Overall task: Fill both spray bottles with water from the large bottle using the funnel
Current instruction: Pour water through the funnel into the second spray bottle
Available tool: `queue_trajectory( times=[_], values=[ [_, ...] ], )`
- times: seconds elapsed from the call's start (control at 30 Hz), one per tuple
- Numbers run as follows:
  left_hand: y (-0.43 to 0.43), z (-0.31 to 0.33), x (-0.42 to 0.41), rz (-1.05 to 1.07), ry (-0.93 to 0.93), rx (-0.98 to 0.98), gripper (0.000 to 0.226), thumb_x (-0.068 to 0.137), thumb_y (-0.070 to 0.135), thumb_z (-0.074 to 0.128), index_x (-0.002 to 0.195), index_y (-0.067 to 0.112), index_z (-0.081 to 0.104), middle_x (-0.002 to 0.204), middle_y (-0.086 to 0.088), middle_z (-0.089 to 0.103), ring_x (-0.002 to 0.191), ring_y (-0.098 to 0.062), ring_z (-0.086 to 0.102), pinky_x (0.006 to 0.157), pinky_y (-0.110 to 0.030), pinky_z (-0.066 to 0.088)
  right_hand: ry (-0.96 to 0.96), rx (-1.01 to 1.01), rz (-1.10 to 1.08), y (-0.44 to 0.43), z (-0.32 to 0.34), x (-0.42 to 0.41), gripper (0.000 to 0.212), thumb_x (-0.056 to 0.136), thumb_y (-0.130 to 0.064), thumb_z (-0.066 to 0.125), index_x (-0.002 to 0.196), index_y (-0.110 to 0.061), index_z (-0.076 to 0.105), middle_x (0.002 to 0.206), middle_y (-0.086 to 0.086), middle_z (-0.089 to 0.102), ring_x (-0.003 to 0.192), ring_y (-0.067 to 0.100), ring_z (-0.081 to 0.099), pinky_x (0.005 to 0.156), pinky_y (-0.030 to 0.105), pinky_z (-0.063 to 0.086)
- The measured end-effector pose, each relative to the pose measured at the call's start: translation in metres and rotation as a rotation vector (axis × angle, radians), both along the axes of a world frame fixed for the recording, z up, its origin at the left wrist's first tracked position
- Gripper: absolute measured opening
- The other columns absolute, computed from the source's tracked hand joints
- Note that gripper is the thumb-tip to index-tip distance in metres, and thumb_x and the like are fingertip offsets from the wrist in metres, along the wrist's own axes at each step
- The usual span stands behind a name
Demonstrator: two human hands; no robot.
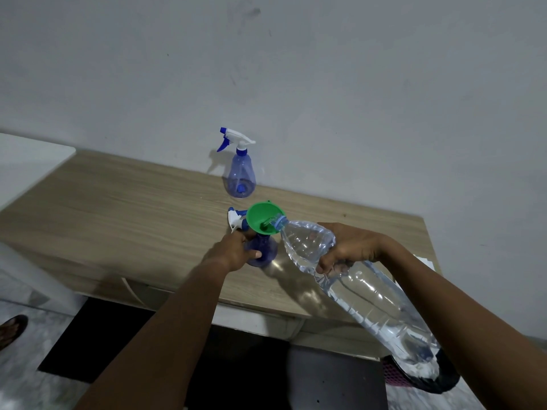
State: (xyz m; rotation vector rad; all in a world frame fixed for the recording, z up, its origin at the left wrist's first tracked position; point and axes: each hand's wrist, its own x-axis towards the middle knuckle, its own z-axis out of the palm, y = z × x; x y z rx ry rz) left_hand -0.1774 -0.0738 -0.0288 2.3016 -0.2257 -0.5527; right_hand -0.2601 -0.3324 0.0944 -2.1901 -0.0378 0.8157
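A green funnel (262, 218) sits in the neck of an open blue spray bottle (263, 251) on the wooden table (118, 208). My left hand (236, 250) grips that bottle's body. My right hand (346, 247) holds the large clear water bottle (364, 288) tilted, its mouth over the funnel, and water runs into the funnel. The removed spray head (236, 218) lies just behind the funnel. A second blue spray bottle (240, 173) stands capped near the wall.
The wall rises right behind the table. A white surface (26, 164) adjoins the table's left end. A dark chair seat (334, 377) and a pink basket (396, 374) sit below the front edge. A sandalled foot (11, 329) shows at far left.
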Motion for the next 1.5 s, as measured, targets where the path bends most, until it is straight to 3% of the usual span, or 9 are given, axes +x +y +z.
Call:
queue_trajectory(
  times=[0.2, 0.37, 0.57, 0.7, 1.0, 1.1, 1.23, 1.43, 1.5],
  values=[
    [0.000, 0.002, -0.001, -0.003, -0.001, 0.002, 0.051, 0.079, 0.031, 0.080, 0.127, 0.032, 0.062, 0.122, -0.002, 0.068, 0.113, -0.026, 0.063, 0.100, -0.044, 0.048, -0.013, -0.011, -0.001, -0.001, 0.001, 0.000, 0.047, 0.081, -0.007, 0.080, 0.124, -0.014, 0.061, 0.077, 0.005, 0.074, 0.063, 0.017, 0.068, 0.055, 0.028, 0.057],
    [0.000, 0.004, -0.002, -0.024, 0.002, -0.032, 0.049, 0.082, 0.022, 0.079, 0.128, 0.026, 0.063, 0.121, -0.003, 0.068, 0.114, -0.024, 0.062, 0.095, -0.033, 0.046, -0.007, 0.003, -0.007, -0.001, 0.000, 0.002, 0.044, 0.080, -0.007, 0.081, 0.115, -0.026, 0.062, 0.077, 0.005, 0.075, 0.062, 0.018, 0.068, 0.055, 0.029, 0.056],
    [0.000, 0.004, -0.002, -0.009, 0.009, -0.005, 0.053, 0.078, 0.030, 0.081, 0.128, 0.033, 0.061, 0.122, 0.002, 0.068, 0.114, -0.023, 0.063, 0.100, -0.043, 0.048, -0.006, -0.001, -0.003, -0.001, 0.001, 0.002, 0.041, 0.081, -0.005, 0.080, 0.113, -0.024, 0.062, 0.071, 0.002, 0.074, 0.059, 0.016, 0.067, 0.052, 0.026, 0.054],
    [0.000, 0.005, -0.002, -0.006, 0.006, -0.004, 0.052, 0.078, 0.030, 0.081, 0.127, 0.033, 0.062, 0.119, 0.003, 0.068, 0.111, -0.023, 0.063, 0.100, -0.044, 0.049, -0.005, -0.015, -0.006, -0.002, 0.000, 0.003, 0.047, 0.081, -0.005, 0.080, 0.123, -0.014, 0.061, 0.073, 0.005, 0.074, 0.061, 0.018, 0.068, 0.052, 0.026, 0.056],
    [0.000, 0.004, -0.002, -0.013, -0.006, -0.004, 0.052, 0.080, 0.029, 0.079, 0.129, 0.032, 0.061, 0.122, 0.002, 0.068, 0.114, -0.023, 0.062, 0.099, -0.040, 0.048, -0.025, -0.001, -0.003, -0.005, -0.002, 0.004, 0.054, 0.080, -0.007, 0.081, 0.129, -0.012, 0.059, 0.082, 0.009, 0.075, 0.065, 0.019, 0.068, 0.057, 0.031, 0.058],
    [0.000, 0.004, -0.002, -0.019, -0.008, -0.004, 0.054, 0.081, 0.029, 0.079, 0.131, 0.033, 0.060, 0.123, 0.002, 0.067, 0.115, -0.024, 0.062, 0.099, -0.039, 0.047, -0.085, 0.024, 0.006, -0.004, -0.003, 0.002, 0.065, 0.077, -0.007, 0.081, 0.135, -0.019, 0.056, 0.076, 0.005, 0.073, 0.064, 0.020, 0.066, 0.056, 0.033, 0.056],
    [-0.001, 0.005, -0.002, -0.019, -0.004, -0.013, 0.054, 0.082, 0.027, 0.079, 0.132, 0.030, 0.060, 0.124, -0.001, 0.066, 0.116, -0.024, 0.061, 0.095, -0.034, 0.046, -0.266, 0.096, -0.083, -0.007, -0.005, 0.000, 0.075, 0.061, -0.019, 0.089, 0.129, -0.027, 0.057, 0.105, 0.010, 0.074, 0.088, 0.031, 0.074, 0.076, 0.049, 0.064],
    [-0.002, 0.006, -0.003, -0.015, 0.005, -0.028, 0.056, 0.081, 0.023, 0.080, 0.133, 0.026, 0.060, 0.124, -0.002, 0.066, 0.116, -0.024, 0.060, 0.092, -0.031, 0.043, -0.597, 0.273, -0.386, -0.016, -0.008, -0.001, 0.073, 0.061, -0.011, 0.091, 0.120, -0.024, 0.052, 0.105, 0.011, 0.073, 0.091, 0.031, 0.075, 0.083, 0.050, 0.061],
    [-0.002, 0.007, -0.003, -0.018, 0.002, -0.026, 0.055, 0.081, 0.024, 0.080, 0.132, 0.028, 0.061, 0.123, -0.002, 0.067, 0.116, -0.024, 0.060, 0.096, -0.035, 0.045, -0.710, 0.295, -0.480, -0.014, -0.009, 0.000, 0.075, 0.064, -0.005, 0.091, 0.124, -0.022, 0.049, 0.112, -0.003, 0.070, 0.093, 0.020, 0.074, 0.086, 0.044, 0.062]
  ],
)
